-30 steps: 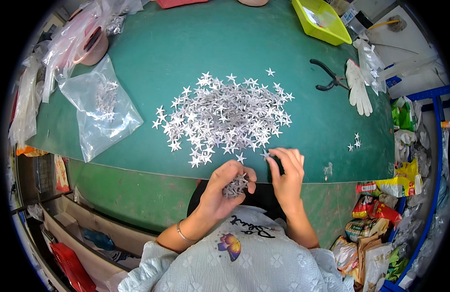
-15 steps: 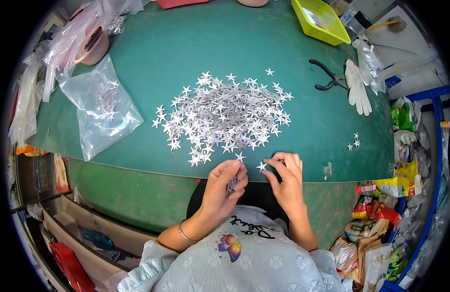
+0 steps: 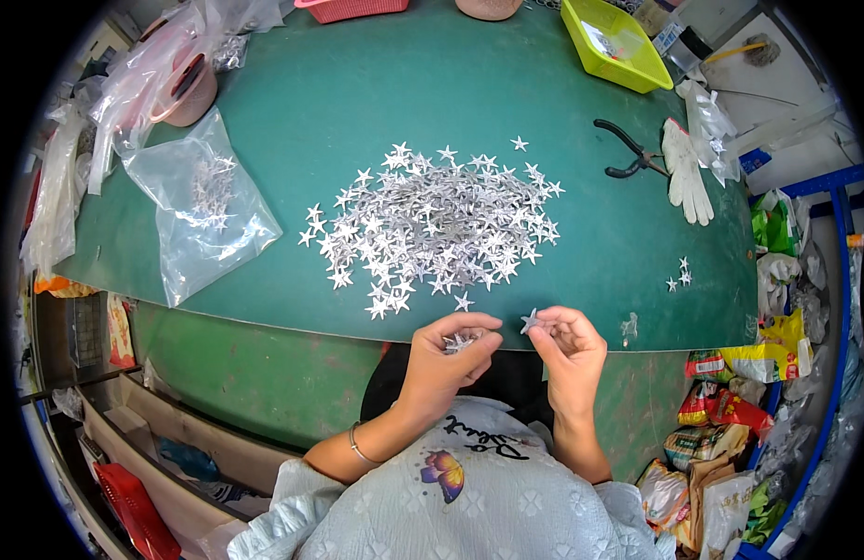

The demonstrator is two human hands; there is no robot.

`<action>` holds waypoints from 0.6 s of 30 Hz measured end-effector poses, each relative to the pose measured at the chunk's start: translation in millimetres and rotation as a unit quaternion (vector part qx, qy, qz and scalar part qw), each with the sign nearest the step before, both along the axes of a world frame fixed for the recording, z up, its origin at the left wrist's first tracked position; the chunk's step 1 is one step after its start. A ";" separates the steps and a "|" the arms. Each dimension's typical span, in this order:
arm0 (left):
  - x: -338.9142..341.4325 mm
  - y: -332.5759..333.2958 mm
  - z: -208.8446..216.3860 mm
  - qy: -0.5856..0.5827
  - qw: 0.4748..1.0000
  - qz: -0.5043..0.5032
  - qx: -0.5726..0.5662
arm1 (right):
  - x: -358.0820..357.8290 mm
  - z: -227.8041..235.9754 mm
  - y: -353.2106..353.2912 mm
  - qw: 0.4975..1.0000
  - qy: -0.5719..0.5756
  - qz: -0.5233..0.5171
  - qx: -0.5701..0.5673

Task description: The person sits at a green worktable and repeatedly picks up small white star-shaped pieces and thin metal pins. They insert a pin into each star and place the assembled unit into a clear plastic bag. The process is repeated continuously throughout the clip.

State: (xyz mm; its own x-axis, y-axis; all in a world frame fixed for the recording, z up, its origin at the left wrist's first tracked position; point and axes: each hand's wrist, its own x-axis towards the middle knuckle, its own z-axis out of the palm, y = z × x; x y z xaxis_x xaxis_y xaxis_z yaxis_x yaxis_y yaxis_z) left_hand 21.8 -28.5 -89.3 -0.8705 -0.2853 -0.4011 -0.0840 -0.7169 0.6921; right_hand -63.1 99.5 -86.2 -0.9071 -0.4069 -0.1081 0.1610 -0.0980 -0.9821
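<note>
Holds silver stars (image 3: 461,343) in curled left hand (image 3: 448,362) at lower centre; pinches single star (image 3: 530,322) in right hand (image 3: 572,353), apart from left, below central pile (image 3: 441,219).

Left forearm (image 3: 346,455) slants up and rightward toward the near edge of the surface (image 3: 357,75). Right forearm (image 3: 581,453) rises more steeply toward the same edge, leaning slightly left. Left hand (image 3: 443,362) overlaps that edge in view: fingers (image 3: 465,323) curled, thumb and index pointing right, tips close together. Right hand (image 3: 574,357) also overlaps the edge, farther right along it: thumb and index pinched, remaining fingers bent. Hands near each other, apart. Clearance over surface: cannot tell.
</note>
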 end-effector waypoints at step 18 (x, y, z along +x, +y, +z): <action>-1.3 2.7 19.2 0.044 0.972 -0.017 -0.231 | 14.6 14.9 -1.3 0.988 0.156 0.003 0.002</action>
State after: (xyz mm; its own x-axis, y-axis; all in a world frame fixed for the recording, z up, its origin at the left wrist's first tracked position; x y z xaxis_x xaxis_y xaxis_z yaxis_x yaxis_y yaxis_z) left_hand 20.6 -25.8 -70.1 -0.9074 -0.3881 -0.1609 -0.0284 -0.3254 0.9451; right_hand -48.5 98.2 -71.3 -0.8941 -0.4126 0.1740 -0.1486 -0.0932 -0.9845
